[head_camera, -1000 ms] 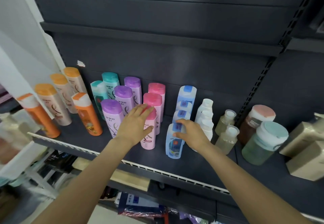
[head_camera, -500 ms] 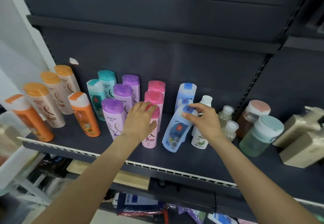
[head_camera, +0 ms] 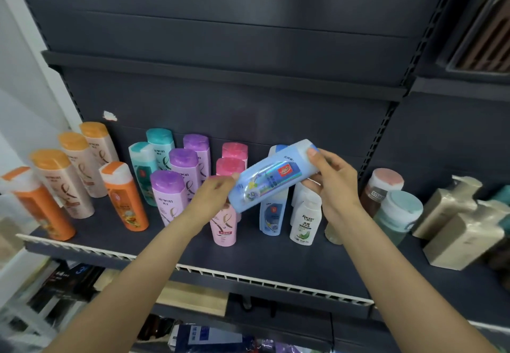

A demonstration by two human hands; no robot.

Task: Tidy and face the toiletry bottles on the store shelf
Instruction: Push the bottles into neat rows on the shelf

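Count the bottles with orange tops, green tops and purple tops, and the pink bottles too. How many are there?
Orange-top bottles: 5
Green-top bottles: 2
Purple-top bottles: 3
Pink bottles: 3
Total: 13
The blue bottle, which the left hand and the right hand hold, is not counted.

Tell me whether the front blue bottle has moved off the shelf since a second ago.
Yes. The blue bottle has gone up off the shelf deck, tilted nearly sideways, held by the right hand and left hand.
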